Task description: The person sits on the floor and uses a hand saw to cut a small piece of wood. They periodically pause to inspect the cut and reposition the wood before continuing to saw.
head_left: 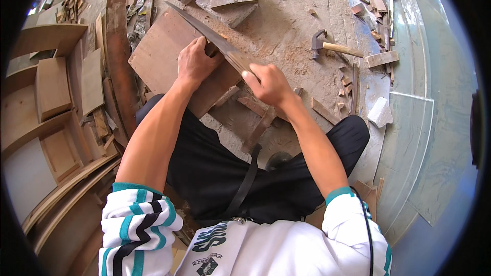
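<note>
White sweatshirt (pixel 281 250) nearest, right hand (pixel 268 84) grips saw (pixel 214 38), left hand (pixel 196 62) clasps board (pixel 162 47), wooden casing (pixel 51 39) holds panels (pixel 52 86).

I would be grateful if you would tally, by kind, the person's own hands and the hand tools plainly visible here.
Hands: 2 (left hand and right hand)
Saws: 1 (saw, held in the right hand)
Hammers: 1 (hammer, lying on the floor)
Total: 4

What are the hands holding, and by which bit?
The right hand grips the saw by its near, wider end. The left hand is on the wooden board; any grip is unclear.
</note>
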`<action>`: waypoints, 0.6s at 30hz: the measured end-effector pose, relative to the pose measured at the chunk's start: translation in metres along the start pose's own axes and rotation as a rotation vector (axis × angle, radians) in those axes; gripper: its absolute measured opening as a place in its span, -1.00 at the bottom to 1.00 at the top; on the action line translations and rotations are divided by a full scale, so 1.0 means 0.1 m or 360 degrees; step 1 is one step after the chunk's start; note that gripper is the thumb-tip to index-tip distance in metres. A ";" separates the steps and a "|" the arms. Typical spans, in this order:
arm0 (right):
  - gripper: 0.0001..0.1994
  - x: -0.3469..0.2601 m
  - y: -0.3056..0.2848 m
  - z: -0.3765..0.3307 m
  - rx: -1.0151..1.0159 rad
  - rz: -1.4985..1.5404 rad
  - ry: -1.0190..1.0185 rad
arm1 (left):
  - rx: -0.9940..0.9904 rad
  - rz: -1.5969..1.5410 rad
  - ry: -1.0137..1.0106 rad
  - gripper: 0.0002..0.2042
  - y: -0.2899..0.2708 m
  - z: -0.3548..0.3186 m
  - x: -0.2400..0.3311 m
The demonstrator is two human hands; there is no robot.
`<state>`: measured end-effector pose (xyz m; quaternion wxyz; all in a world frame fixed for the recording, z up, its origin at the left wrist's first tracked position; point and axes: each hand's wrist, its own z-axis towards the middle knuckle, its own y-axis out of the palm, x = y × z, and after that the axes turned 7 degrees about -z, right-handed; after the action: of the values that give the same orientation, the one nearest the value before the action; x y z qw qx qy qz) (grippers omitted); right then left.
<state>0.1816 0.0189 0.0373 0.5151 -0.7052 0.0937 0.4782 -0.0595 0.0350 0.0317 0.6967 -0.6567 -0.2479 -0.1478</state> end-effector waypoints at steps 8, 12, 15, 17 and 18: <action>-0.71 -0.23 -0.08 -0.77 0.0226 0.0164 -0.0095 | 0.0006 0.0055 -0.0044 -0.62 -0.14 -0.14 -0.13; -0.67 0.02 0.08 0.05 0.0056 -0.0060 -0.0022 | 0.0040 -0.0045 0.0046 -0.63 0.05 0.01 -0.02; -0.70 -0.15 -0.04 -0.31 0.0037 -0.0064 0.0060 | -0.0031 0.0014 -0.0065 -0.63 -0.03 -0.04 -0.03; -0.73 -0.18 -0.06 -0.63 0.0152 0.0063 -0.0090 | -0.0004 0.0057 -0.0082 -0.62 -0.17 -0.03 -0.08; -0.74 -0.22 -0.10 -0.77 0.0145 0.0089 -0.0082 | 0.0002 0.0048 -0.0035 -0.62 -0.13 -0.07 -0.09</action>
<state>0.2207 -0.0474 0.0610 0.5353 -0.6655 0.1218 0.5057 -0.0725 0.0254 0.0379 0.6965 -0.6615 -0.2458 -0.1299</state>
